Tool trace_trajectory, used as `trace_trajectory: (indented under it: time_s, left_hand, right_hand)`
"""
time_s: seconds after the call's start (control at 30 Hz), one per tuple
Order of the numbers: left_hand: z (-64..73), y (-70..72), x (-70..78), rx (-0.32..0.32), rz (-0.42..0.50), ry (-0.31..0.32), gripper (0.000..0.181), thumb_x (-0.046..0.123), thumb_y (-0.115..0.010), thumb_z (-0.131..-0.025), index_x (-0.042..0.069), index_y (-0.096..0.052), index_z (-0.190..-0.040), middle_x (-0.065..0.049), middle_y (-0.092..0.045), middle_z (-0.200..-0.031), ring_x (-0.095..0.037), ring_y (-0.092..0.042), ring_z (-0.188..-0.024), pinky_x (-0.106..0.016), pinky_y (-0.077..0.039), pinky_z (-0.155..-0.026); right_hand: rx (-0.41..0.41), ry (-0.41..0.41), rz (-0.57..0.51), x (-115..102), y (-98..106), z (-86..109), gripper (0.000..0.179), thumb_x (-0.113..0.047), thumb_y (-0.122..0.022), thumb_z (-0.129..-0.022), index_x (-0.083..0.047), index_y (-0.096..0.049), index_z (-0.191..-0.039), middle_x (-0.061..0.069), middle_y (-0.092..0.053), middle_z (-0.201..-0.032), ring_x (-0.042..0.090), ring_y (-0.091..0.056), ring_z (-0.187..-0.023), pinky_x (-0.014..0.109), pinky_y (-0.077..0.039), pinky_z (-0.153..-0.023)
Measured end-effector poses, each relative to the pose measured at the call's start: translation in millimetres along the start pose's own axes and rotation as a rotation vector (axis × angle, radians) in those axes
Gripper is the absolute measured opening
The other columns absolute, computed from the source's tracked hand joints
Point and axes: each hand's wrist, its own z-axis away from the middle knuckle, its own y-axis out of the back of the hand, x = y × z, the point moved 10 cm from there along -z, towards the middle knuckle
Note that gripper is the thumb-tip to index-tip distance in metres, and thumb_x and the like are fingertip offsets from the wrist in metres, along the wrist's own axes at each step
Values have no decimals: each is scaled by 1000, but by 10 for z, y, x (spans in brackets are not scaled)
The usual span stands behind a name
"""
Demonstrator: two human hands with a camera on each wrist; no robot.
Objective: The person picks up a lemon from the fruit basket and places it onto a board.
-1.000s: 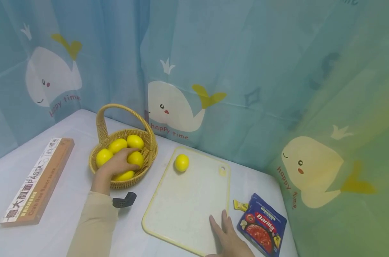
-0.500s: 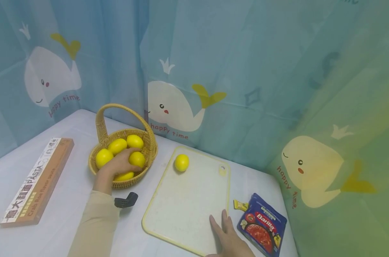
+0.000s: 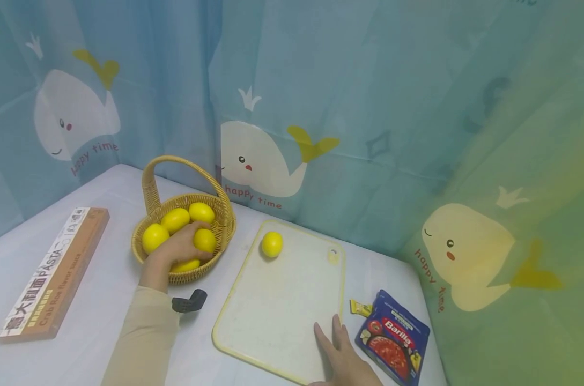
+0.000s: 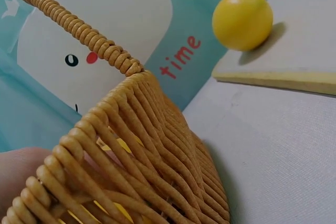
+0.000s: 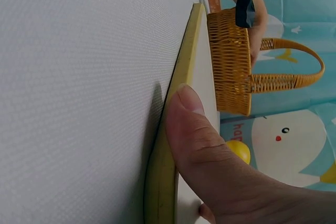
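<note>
One basket (image 3: 191, 276) on the table (image 3: 197, 343) holds five visible lemons (image 3: 155, 238); the left hand (image 3: 179, 244) grasps one between its fingers, partly hiding it and the lowest. A sixth lemon (image 3: 272, 244) sits on the single cutting board (image 3: 282, 300), where the right hand (image 3: 344, 360), cut off below, rests, fingers spread. One pasta box (image 3: 55, 273), one pouch (image 3: 394, 339) and one small packet (image 3: 361, 307) lie alongside.

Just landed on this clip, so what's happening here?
A person has their left hand inside a wicker basket, thumb and fingers around a lemon, with other lemons lying about it. Their right hand is spread at the near right side of a cutting board, the thumb touching its rim. A single lemon sits on the board, toward its far left corner. A pasta box lies left of the basket, a sauce pouch right of the board.
</note>
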Motion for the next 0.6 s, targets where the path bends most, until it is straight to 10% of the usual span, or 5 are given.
trace_trajectory:
  time_s: [0.6]
  left_hand:
    - [0, 13, 43, 30, -50, -39, 74, 28, -75, -76, 13, -39, -139, -17, -46, -140, -35, -48, -121, -57, -38, -103]
  right_hand:
    - [15, 16, -11, 1, 1, 4, 113, -66, -73, -59, -18, -26, -150, 29, -3, -156, 57, -12, -137, 71, -44, -81]
